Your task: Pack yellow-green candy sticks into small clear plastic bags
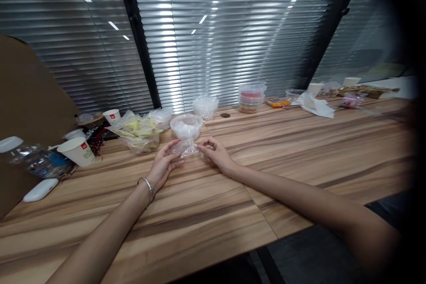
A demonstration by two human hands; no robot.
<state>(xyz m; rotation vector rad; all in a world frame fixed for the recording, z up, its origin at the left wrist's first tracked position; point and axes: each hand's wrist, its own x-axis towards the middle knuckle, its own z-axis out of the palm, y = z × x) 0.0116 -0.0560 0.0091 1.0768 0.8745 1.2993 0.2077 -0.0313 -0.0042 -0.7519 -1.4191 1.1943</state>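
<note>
Between my two hands is a small clear plastic bag (187,147), wrinkled and see-through, just above the wooden table. My left hand (163,162), with a silver bracelet on its wrist, grips the bag's left side between thumb and fingers. Its right edge is pinched by the thumb and forefinger of my right hand (214,153). Right behind the bag stands a round clear plastic bowl (186,127) with whitish, see-through contents that I cannot make out. A further clear container (205,107) stands behind it to the right.
Left of my hands, a clear tub (141,135) holds yellow-marked packets. Paper cups (77,151), a plastic bottle (43,162) and a white case (40,190) stand at far left. Stacked tubs (251,96), an orange packet (277,102) and crumpled tissue (313,104) line the back right.
</note>
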